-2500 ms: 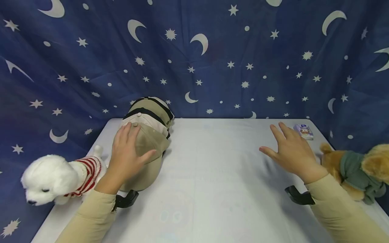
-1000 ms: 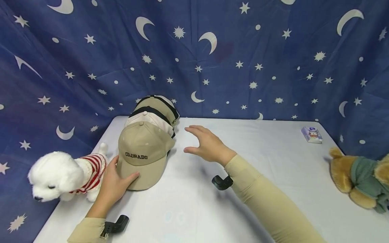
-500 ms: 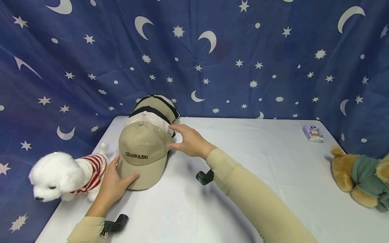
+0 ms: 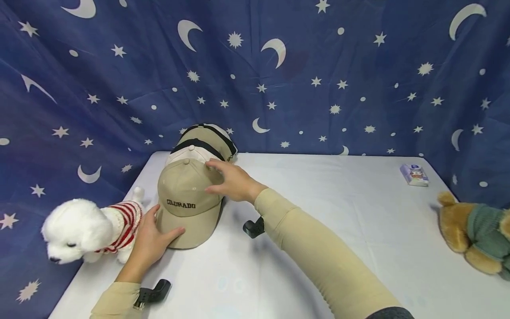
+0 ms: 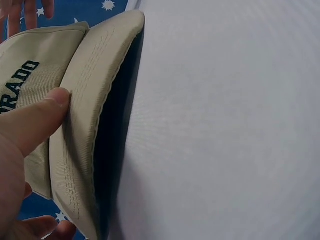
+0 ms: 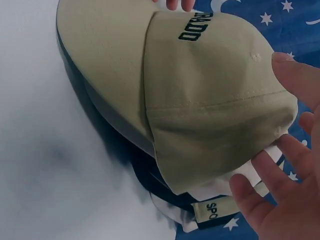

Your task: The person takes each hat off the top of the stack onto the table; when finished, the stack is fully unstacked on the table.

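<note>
The front baseball cap [image 4: 189, 186] is khaki, lettered COLORADO, its brim toward me. My left hand [image 4: 149, 241] holds it at the left: the thumb lies on the brim, the fingers along the left edge. At the crown's right side is my right hand [image 4: 235, 181], thumb and fingers spread and slightly bent. Its fingertips are right at the crown in the right wrist view. Behind the front cap are a pale cap [image 4: 191, 153] and a khaki cap with black bands [image 4: 207, 134], nested in one row. The brims of these caps are mostly hidden.
A white toy dog [image 4: 77, 230] in a red-striped sweater stands left of the caps. A small purple packet [image 4: 414, 175] lies at the back right of the white table [image 4: 318, 199]. Near the right edge is a brown plush toy [image 4: 454, 226] in green. A starry curtain [image 4: 303, 57] hangs behind.
My left hand has come down from above the caps to the front cap's brim. My right hand has swung left from the table's right side to the crown. The caps stay in place.
</note>
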Tool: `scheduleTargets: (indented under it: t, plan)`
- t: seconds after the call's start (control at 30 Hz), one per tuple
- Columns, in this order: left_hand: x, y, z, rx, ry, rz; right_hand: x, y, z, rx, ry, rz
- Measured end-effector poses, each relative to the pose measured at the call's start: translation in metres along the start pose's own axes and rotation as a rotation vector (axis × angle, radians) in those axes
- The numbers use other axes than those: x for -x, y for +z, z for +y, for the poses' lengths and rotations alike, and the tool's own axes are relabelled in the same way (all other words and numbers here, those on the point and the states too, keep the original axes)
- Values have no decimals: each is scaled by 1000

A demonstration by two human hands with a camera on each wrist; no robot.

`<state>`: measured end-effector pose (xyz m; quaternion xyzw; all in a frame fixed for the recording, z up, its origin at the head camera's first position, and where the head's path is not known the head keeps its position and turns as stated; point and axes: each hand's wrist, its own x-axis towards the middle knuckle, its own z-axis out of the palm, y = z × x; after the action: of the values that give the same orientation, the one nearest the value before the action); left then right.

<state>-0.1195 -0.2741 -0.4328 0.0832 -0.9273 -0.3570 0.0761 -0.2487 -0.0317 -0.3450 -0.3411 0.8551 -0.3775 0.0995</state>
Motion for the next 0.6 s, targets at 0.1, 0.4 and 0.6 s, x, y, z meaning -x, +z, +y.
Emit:
scheduleTargets:
  t: [0.1, 0.4, 0.6]
  plan:
    - [0, 0, 0, -1, 8, 10, -1, 2, -3, -24, -9, -7]
    - [-1, 0, 0, 2, -12, -21, -5, 7, -7, -34, -92, -32]
    - [-4, 0, -1, 15, -57, -76, -6, 9, -10, -25, -86, -38]
